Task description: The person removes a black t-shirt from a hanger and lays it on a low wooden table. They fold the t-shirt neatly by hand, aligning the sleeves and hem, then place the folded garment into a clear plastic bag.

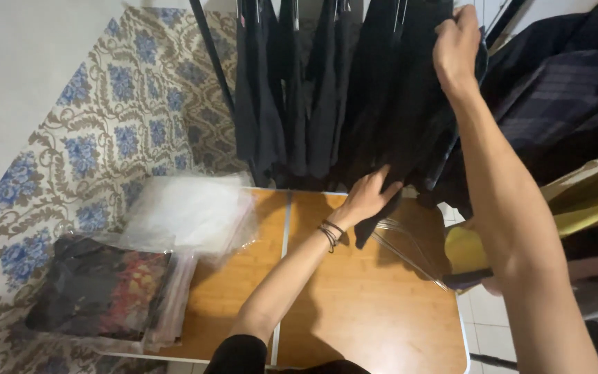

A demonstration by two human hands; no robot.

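Note:
A row of black garments [327, 90] hangs from a rack above a wooden folding table [354, 305]. My right hand [457, 47] is raised and grips the top of one black garment [417, 104] near its hanger. My left hand [368, 197], with dark bands on the wrist, holds the lower hem of the same garment just above the table's far edge.
Clear plastic bags [188, 211] lie on the table's left part, and a bagged dark and red patterned garment [102, 287] sits at the near left. Wire hangers [410, 253] lie at the table's right. Dark plaid clothing [562, 90] hangs on the right. Patterned floor covering [119, 118] is at left.

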